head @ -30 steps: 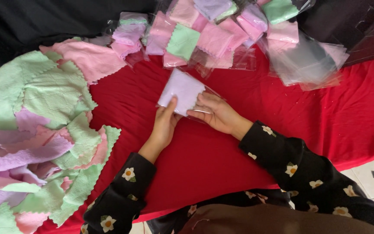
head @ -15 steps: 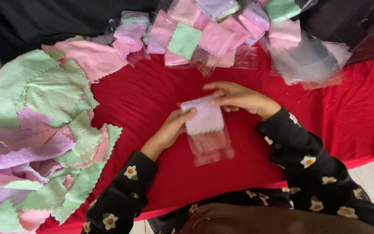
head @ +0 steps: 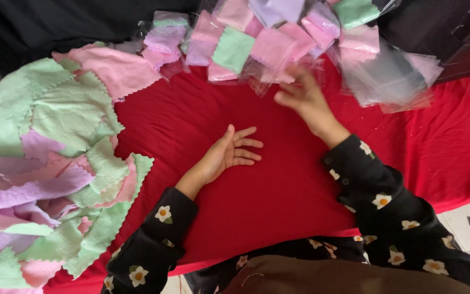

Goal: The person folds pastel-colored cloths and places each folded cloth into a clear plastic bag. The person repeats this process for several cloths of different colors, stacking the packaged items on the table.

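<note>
My left hand [head: 229,153] lies open and palm up on the red cloth [head: 267,201], holding nothing. Blurred by motion, my right hand [head: 300,98] reaches to the near edge of a heap of folded pastel cloths in clear bags [head: 235,49]. Its fingers are apart and I see nothing gripped in them. A clear bag with a pink cloth [head: 270,76] lies just at its fingertips. Both sleeves are black with white flowers.
A big pile of loose green, pink and lilac cloths with zigzag edges [head: 55,141] covers the left side. A stack of empty clear bags [head: 393,81] lies at the back right. Black fabric [head: 55,22] runs behind; white floor tiles [head: 463,218] show at lower right.
The bagged cloth that both hands held has gone from them. My right hand moved away to the heap at the back; my left hand dropped open onto the red cloth.
</note>
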